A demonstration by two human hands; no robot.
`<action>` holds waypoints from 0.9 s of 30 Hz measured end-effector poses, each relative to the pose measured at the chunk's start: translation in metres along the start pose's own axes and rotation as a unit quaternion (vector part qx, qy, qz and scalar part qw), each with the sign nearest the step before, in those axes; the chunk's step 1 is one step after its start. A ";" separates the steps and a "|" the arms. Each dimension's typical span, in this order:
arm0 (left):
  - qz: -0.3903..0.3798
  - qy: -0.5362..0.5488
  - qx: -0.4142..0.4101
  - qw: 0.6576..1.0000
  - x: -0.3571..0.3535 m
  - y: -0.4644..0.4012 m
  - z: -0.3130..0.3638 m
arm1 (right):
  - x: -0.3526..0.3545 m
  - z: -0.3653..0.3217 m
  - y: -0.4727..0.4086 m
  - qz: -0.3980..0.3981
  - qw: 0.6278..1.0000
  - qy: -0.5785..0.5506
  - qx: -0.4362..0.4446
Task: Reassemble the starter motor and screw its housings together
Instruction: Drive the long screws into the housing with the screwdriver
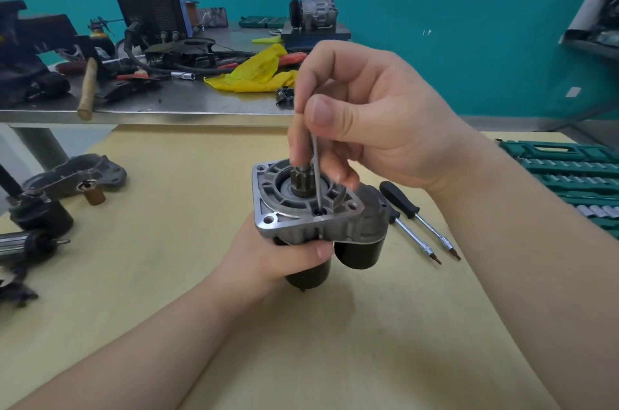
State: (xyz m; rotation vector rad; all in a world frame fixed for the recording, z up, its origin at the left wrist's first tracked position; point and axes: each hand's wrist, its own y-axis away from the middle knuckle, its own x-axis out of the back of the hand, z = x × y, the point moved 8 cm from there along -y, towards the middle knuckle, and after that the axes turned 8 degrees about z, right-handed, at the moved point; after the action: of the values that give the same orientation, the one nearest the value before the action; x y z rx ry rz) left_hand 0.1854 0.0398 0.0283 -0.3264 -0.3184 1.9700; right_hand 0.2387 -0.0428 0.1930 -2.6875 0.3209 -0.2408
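starter motor (315, 218) is held upright over the bench (167, 275) in the left hand (268, 255) grip, while a thin long bolt (316, 175) is pinched by the right hand (361, 114), tip in a housing hole.

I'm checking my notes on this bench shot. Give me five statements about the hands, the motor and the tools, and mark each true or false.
1. The left hand grips the starter motor from below. True.
2. The right hand pinches a thin metal rod whose tip sits in a hole of the housing. True.
3. The two screwdrivers lie left of the motor. False: they lie to its right.
4. The motor lies flat on its side. False: it is held upright, pinion up.
5. A green socket set sits at the far right. True.
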 end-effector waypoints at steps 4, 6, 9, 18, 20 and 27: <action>-0.012 -0.002 0.007 1.000 -0.002 -0.001 0.000 | 0.000 -0.015 -0.005 -0.022 0.988 0.141 0.060; -0.012 -0.006 0.008 1.000 -0.003 -0.001 -0.001 | 0.001 -0.016 -0.006 -0.021 0.987 0.151 0.052; 0.011 -0.020 -0.001 1.000 0.001 -0.001 0.001 | 0.006 -0.012 -0.004 0.035 0.986 0.162 0.030; 0.076 -0.049 -0.036 0.995 0.006 0.004 0.007 | 0.019 -0.011 0.022 0.180 0.974 0.133 0.034; 0.068 -0.039 -0.029 0.996 0.006 0.003 0.007 | 0.019 -0.005 0.021 0.167 0.983 0.076 0.017; 0.025 0.004 0.003 1.000 0.005 -0.001 0.000 | 0.014 0.000 0.014 0.099 0.993 0.051 0.035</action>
State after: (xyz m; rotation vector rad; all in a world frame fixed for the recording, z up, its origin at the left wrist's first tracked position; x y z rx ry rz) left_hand 0.1840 0.0446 0.0281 -0.3403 -0.3023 2.0175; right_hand 0.2490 -0.0593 0.1887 -2.5574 0.5943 -0.3247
